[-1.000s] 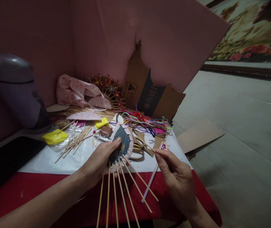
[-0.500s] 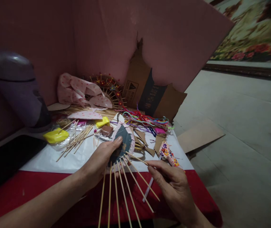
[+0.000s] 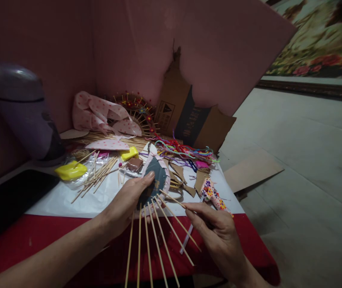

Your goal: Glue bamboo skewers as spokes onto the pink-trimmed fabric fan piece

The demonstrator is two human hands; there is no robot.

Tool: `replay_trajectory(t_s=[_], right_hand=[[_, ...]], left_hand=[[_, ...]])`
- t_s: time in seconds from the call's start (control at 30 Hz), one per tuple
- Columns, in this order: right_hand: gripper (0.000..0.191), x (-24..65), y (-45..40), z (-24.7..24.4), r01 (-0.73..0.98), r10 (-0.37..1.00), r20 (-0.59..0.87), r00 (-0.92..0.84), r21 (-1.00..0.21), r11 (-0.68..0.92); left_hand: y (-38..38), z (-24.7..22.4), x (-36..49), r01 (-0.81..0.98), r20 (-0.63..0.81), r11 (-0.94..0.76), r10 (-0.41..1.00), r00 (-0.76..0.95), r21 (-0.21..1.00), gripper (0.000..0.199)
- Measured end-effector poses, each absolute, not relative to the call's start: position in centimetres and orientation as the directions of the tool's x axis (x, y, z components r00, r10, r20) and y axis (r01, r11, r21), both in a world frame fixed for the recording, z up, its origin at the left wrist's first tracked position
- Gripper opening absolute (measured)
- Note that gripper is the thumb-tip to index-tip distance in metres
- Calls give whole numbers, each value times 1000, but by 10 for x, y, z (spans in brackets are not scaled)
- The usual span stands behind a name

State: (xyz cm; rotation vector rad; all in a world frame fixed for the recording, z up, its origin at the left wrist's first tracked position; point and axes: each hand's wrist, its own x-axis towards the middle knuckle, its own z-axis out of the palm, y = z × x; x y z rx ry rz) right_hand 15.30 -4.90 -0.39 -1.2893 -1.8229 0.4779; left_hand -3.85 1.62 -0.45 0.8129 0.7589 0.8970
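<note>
Here, the left hand [image 3: 133, 200] grips a dark leaf-shaped card [image 3: 159, 176] edged in pale pink, its thumb flat on the face, held up over the surface [image 3: 253, 250]. Seven thin sticks [image 3: 139, 248] fan out from the card's lower edge, below and to the right of that hand. The right hand [image 3: 219, 232] pinches one more stick [image 3: 173, 198] between thumb and forefinger; its far tip meets the card's right edge, though whether it goes in is too small to tell.

Just left of the right hand lies a clear rod [image 3: 185, 242], and just beyond its fingers a flowered cloth [image 3: 213, 194]. Between the two hands, partly behind the card, are scissors [image 3: 181, 196]. Loose sticks [image 3: 100, 178] lie beyond the left hand on a white sheet [image 3: 69, 205], with a yellow packet [image 3: 72, 171] farther left and a brown packet [image 3: 134, 164] just past its thumb. Coloured fuzzy strings [image 3: 185, 151] heap beyond both hands, in front of a torn cardboard piece [image 3: 171, 108].
</note>
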Motion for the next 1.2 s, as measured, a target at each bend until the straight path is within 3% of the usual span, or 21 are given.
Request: replay_trajectory(t_s=[0.57, 1.2], right_hand=[[23, 157, -45, -5, 533, 902, 386, -192, -731, 426], [24, 153, -45, -1, 593, 881, 415, -226, -659, 462]], left_hand=[[17, -7, -36, -329, -247, 377, 894, 374, 866, 25], [13, 2, -37, -320, -319, 401, 905, 281, 858, 10]])
